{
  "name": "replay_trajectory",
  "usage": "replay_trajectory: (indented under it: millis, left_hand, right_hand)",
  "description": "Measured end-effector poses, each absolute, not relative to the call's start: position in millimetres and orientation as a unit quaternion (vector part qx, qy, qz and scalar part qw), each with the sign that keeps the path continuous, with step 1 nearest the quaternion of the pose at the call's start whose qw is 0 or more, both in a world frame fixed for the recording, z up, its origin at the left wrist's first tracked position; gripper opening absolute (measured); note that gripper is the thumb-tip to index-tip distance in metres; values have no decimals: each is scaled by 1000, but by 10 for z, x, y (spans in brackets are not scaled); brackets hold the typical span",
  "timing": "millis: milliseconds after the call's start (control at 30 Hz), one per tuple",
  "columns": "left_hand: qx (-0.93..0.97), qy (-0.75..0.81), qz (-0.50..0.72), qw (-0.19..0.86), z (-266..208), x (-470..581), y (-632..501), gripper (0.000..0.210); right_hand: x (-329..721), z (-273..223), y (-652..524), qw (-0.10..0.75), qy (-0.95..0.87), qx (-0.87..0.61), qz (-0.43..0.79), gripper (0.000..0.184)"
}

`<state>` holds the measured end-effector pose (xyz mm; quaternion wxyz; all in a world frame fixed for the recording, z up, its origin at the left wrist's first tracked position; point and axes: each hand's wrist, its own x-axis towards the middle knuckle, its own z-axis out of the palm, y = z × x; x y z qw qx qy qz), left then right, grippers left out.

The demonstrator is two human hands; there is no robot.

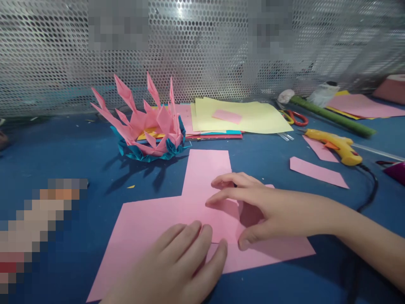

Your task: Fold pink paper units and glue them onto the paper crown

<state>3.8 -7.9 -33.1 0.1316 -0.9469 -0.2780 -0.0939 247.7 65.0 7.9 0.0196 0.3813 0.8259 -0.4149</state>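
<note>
A large pink paper sheet [142, 219] lies on the blue table, with a narrower pink paper strip [207, 171] lying across it and reaching past its far edge. My left hand [177, 261] rests palm down on the near part of the sheet, fingers stretched out, the thumb by the strip's near edge. My right hand [253, 202] arches over the strip's right side. Its fingers are apart, with the thumb tip at the sheet and the fingertips over the strip. Neither hand holds anything.
Beyond stands a pink and blue folded-paper crown [148, 131]. Yellow sheets [262, 116] lie stacked behind. At right are a yellow glue gun [335, 143] with its cord, red-handled scissors [299, 118], a green stem [332, 113] and a pink paper scrap [318, 172]. A perforated metal panel [202, 55] closes the back.
</note>
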Motion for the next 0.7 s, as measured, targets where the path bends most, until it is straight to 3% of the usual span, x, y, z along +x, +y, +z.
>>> replay_trajectory:
  millis: [267,433,700]
  left_hand:
    - [-955,-238,-132,119,-391,55,18,46]
    - [-935,-294,-123,152,-357,25,-121,21]
    - [-918,-298,-144,217,-362,-51,-157,28]
  right_hand:
    - [2470,61,655,16,832,383,-402,62]
    - [2469,65,645,21,828,387,-405,60]
    - [2479,58,635,12,826,382,-414,58]
